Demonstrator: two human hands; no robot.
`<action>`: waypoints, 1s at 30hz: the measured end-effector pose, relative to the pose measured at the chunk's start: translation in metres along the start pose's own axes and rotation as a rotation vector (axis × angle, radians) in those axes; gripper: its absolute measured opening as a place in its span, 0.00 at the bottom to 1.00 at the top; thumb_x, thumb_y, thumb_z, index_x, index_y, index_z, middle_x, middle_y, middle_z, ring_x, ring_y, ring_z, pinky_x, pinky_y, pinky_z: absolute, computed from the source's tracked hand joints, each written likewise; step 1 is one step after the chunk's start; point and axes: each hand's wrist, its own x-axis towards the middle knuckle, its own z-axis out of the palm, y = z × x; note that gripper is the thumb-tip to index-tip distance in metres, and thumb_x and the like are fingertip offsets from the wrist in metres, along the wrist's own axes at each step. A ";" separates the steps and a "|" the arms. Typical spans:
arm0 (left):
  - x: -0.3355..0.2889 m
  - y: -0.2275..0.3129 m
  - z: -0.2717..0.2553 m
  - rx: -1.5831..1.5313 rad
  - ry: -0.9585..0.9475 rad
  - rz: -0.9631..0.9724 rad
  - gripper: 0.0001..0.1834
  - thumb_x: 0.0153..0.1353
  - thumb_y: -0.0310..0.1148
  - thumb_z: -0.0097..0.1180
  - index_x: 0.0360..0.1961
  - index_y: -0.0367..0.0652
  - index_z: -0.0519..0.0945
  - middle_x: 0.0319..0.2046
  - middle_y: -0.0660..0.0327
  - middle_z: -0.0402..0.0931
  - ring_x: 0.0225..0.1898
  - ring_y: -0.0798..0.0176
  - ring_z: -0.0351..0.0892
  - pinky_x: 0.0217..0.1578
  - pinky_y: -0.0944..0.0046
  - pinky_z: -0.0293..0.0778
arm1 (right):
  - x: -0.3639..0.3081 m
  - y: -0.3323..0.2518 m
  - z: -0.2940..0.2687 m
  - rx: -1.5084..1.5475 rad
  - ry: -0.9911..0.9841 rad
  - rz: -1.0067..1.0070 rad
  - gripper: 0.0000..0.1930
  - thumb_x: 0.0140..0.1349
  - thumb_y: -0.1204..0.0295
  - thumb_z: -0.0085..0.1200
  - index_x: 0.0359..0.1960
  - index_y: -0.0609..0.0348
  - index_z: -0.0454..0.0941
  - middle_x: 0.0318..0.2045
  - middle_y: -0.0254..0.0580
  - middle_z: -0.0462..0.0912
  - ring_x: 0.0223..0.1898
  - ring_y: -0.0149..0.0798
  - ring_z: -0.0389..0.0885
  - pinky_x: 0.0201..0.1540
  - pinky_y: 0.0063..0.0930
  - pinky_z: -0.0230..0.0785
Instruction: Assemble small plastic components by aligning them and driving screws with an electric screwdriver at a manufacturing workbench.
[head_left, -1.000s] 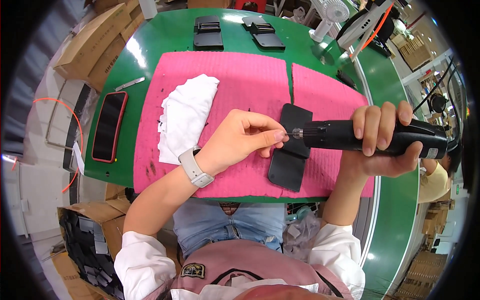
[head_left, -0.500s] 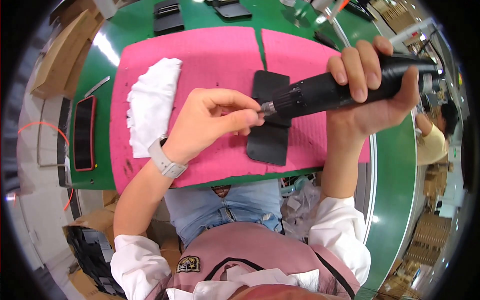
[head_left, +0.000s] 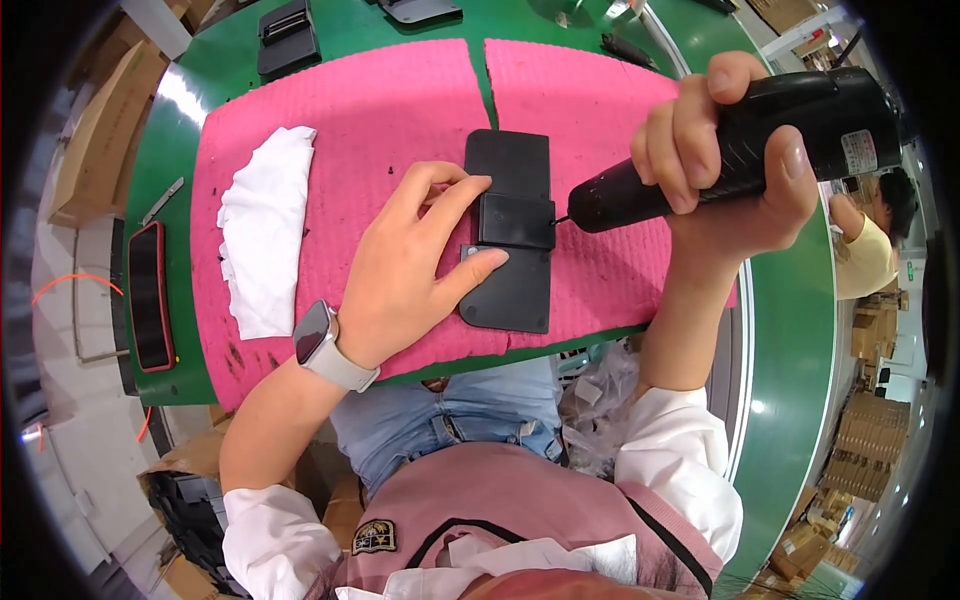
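On the pink foam mat (head_left: 350, 110) lies a black plastic piece (head_left: 507, 160) made of two flat rounded plates joined by a raised middle block. My left hand (head_left: 405, 265) grips its left side, with the thumb and fingers spread around the middle block. A black electric screwdriver (head_left: 650, 190) is held in my right hand (head_left: 715, 165), fingers wrapped over its body. Its thin bit points left and meets the right edge of the middle block; whether it sits in a screw is too small to tell.
A white cloth (head_left: 270, 235) lies left of the piece. Beyond it are a red-edged phone (head_left: 150, 295) and a slim metal blade-like tool (head_left: 162, 200). More black pieces (head_left: 288, 38) stand at the green table's (head_left: 790, 370) far side. A person (head_left: 865, 245) in yellow is at the right.
My left hand has left the screwdriver's tip and taken hold of the black piece. The screwdriver has moved to the piece's right edge, its thin bit now showing.
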 end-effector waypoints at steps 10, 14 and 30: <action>0.002 -0.002 0.001 -0.015 0.028 0.003 0.22 0.49 0.29 0.63 0.47 0.36 0.75 0.44 0.54 0.68 0.41 0.55 0.75 0.43 0.61 0.72 | 0.011 0.010 0.018 -0.039 -0.089 0.064 0.17 0.56 0.59 0.48 0.37 0.60 0.64 0.14 0.34 0.64 0.10 0.26 0.59 0.14 0.20 0.54; 0.003 -0.001 0.001 -0.007 0.034 0.029 0.22 0.49 0.29 0.63 0.47 0.36 0.75 0.44 0.54 0.69 0.41 0.56 0.75 0.43 0.62 0.72 | 0.010 0.010 0.014 -0.023 -0.097 0.068 0.17 0.56 0.59 0.48 0.37 0.60 0.63 0.14 0.34 0.64 0.10 0.26 0.58 0.14 0.20 0.55; 0.014 -0.008 -0.008 0.160 0.034 0.215 0.21 0.44 0.40 0.64 0.35 0.38 0.74 0.37 0.55 0.70 0.38 0.50 0.73 0.37 0.56 0.71 | -0.002 -0.002 0.022 -0.052 0.061 0.019 0.21 0.58 0.61 0.50 0.46 0.65 0.63 0.14 0.32 0.63 0.12 0.26 0.60 0.18 0.20 0.54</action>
